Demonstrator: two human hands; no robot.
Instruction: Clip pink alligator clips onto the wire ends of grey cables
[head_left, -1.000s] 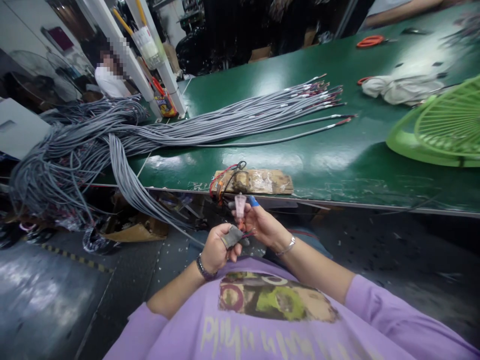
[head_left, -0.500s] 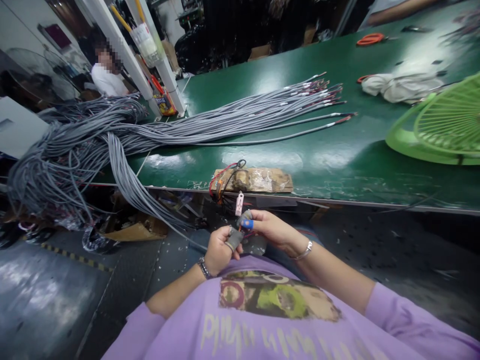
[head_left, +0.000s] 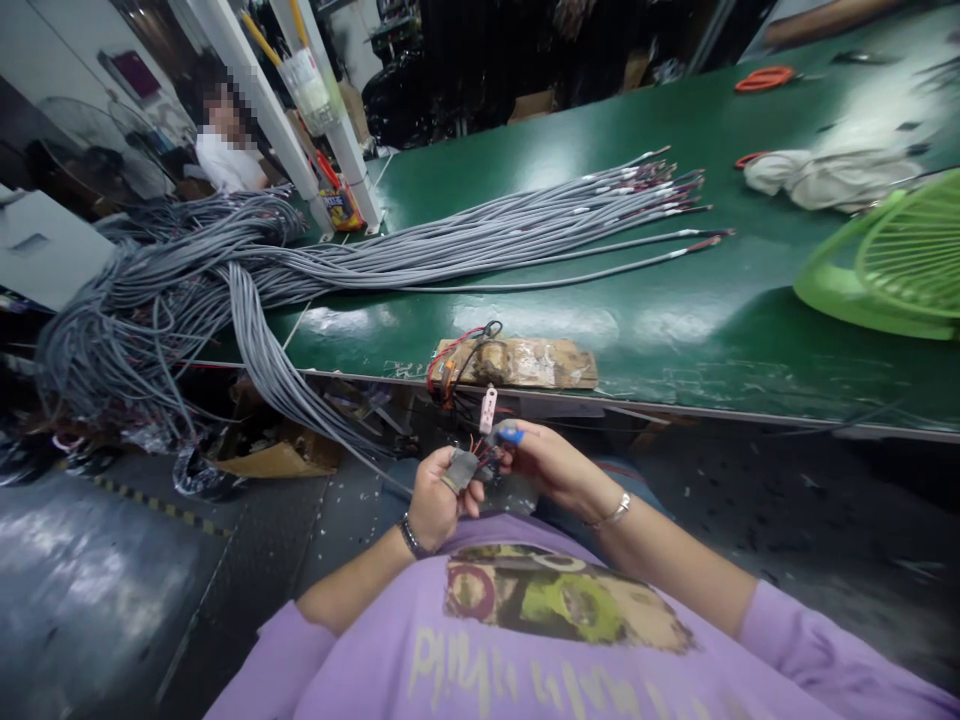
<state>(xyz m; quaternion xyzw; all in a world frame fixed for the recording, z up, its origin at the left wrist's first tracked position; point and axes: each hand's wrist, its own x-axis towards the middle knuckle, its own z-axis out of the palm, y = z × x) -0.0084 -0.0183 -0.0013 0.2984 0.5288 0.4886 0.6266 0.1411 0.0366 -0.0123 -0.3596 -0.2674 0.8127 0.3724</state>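
Observation:
My left hand [head_left: 439, 495] is closed in front of my chest, its taped thumb and finger pinching the stripped end of a grey cable [head_left: 480, 462] with thin red and dark wires fanning out. My right hand [head_left: 551, 465], a blue cap on one fingertip, is pinched on those same wire ends. A small pale pink connector [head_left: 488, 409] hangs just above my fingers, below the edge of the green table [head_left: 675, 320]. A taped wooden block [head_left: 525, 362] with red and black leads sits on that edge.
A thick bundle of grey cables [head_left: 465, 240] lies across the table and spills off its left end to the floor. A green fan grille [head_left: 892, 265], a white cloth [head_left: 810, 180] and orange scissors [head_left: 765, 78] lie at the right. A person in white sits at the far left.
The pink connector has left my right hand and now hangs near the table edge. My right hand dropped to meet the left on the cable's wire ends.

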